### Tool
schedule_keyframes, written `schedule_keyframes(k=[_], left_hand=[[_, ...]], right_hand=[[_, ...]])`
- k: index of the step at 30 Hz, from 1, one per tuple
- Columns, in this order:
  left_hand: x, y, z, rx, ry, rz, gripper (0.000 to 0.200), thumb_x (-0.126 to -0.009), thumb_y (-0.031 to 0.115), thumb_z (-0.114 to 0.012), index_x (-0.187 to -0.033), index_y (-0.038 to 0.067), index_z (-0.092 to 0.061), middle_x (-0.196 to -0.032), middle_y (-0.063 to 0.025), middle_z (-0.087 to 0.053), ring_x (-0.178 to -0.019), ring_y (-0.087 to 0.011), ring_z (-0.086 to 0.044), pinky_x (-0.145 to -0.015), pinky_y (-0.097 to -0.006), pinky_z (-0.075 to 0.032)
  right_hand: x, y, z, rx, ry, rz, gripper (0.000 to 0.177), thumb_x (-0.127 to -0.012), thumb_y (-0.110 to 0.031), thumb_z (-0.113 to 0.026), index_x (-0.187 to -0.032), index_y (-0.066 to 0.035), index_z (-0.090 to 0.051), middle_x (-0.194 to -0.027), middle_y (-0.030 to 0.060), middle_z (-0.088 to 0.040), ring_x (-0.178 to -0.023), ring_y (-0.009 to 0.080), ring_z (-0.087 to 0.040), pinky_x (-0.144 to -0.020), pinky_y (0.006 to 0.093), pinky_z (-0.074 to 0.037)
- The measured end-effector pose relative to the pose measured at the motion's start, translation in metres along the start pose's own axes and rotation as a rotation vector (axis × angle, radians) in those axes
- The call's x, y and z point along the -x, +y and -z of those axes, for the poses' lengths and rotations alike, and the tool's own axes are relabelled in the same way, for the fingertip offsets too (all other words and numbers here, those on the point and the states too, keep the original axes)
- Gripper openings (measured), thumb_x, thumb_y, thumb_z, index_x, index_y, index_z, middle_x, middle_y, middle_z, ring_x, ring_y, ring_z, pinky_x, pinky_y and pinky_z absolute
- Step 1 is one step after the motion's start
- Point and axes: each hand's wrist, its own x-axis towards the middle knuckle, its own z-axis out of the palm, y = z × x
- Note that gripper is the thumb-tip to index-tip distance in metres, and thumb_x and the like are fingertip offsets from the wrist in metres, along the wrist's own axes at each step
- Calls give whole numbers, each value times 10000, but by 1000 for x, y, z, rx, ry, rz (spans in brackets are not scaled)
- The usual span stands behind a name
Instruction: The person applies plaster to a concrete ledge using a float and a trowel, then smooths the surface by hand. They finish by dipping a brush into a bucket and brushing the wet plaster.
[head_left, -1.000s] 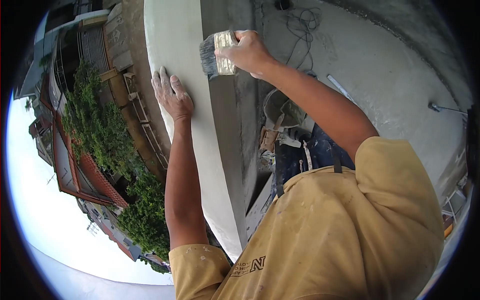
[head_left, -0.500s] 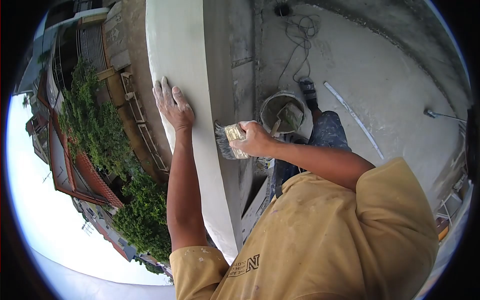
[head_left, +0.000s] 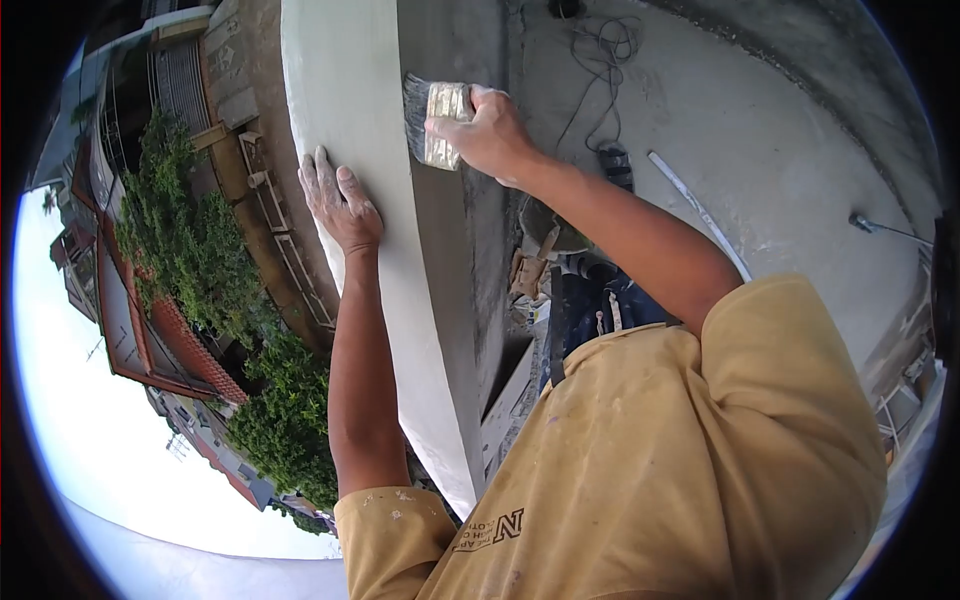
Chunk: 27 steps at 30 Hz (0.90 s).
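My right hand [head_left: 487, 132] grips a wide paintbrush [head_left: 443, 125] by its pale, worn body. The dark bristles press against the inner side face of the plastered parapet wall [head_left: 432, 235], close to its upper edge. On the wall's smooth, pale top surface [head_left: 375, 120] rests my left hand [head_left: 342, 203], flat with fingers stretched out near the outer edge. White residue coats those fingers, and nothing is in them.
Behind my right forearm a bucket [head_left: 540, 222] is mostly hidden. A coiled cable [head_left: 605, 60] and a long straight bar [head_left: 700, 212] lie on the concrete floor. Beyond the wall's outer edge is a drop toward trees [head_left: 190, 230] and tiled roofs.
My right hand has carried the paintbrush farther along the wall, away from my body. My left hand stays in nearly the same place. My right forearm now covers much of the bucket.
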Motion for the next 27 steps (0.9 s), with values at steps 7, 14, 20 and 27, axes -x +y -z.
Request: schedule_keyframes(k=[7,14,20,27], left_hand=[[-1,8,1,-1,-20,53,626,-992,470,-296,-1410,27,-440,-1480,-241,-360,-1402,-401,-269,-1154,-485,-185],[3,5,1,2,-32,38,621,-996,471,-307,-1412,28,-437,-1483,-240,-353,-1401,-402,-270,-1151,-488,-189],[1,12,4,-16,-40,64,615,-1000,472,-309,-1421,39,-427,-1493,-232,-340,-1409,-394,-255,-1153,-494,-184],[-2,16,5,-13,-59,92,642,-996,495,-304,-1423,31,-420,-1496,-229,-338,-1414,-388,-251,-1155,-492,-180]], right_hand=[[116,72,-13,154,-451,-275,392,-729,-191,-729,-1042,34,-656,-1042,237,-668,-1044,336,-637,-929,376,-466],[-115,2,31,57,287,-3,579,-770,-253,-761,-1150,130,-552,-1056,269,-641,-974,336,-641,-823,375,-511],[83,97,-12,253,-307,-372,691,-738,-232,-771,-1268,119,-502,-1279,312,-535,-1272,397,-473,-1081,390,-352],[-113,58,20,26,88,-128,460,-766,-79,-753,-1135,131,-575,-1084,195,-658,-990,244,-627,-837,343,-485]])
